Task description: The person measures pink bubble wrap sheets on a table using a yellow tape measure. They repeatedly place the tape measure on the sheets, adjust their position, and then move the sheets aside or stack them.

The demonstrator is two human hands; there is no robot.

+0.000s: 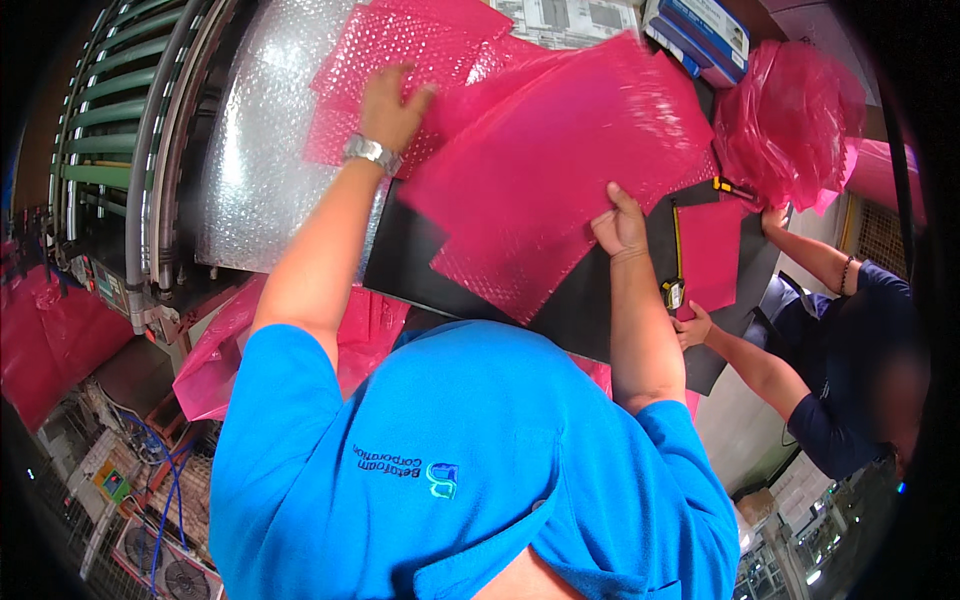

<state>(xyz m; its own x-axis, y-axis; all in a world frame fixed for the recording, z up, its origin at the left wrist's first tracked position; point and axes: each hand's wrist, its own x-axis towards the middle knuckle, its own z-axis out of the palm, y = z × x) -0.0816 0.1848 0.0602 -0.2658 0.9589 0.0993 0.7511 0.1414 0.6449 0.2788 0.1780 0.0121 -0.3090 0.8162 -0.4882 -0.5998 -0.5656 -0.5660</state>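
Note:
My right hand (620, 222) pinches the near edge of a pink bubble wrap sheet (560, 140), thumb on top. The sheet is partly lifted over the dark table (405, 250) and its far right part is smeared by motion. My left hand (393, 108), with a metal watch on the wrist, is spread over other pink bubble wrap pieces (430, 40) at the far left. Thumb and fingers are apart there; whether they touch the plastic I cannot tell. Under these pieces lies clear bubble wrap (265, 150).
On the right, a co-worker's hands (692, 327) hold a tape measure (673, 293) along a small pink sheet (712, 250). Behind are a crumpled pink plastic heap (790, 120), a blue box (700, 40) and printed paper (570, 20). A roller rack (120, 130) stands at left.

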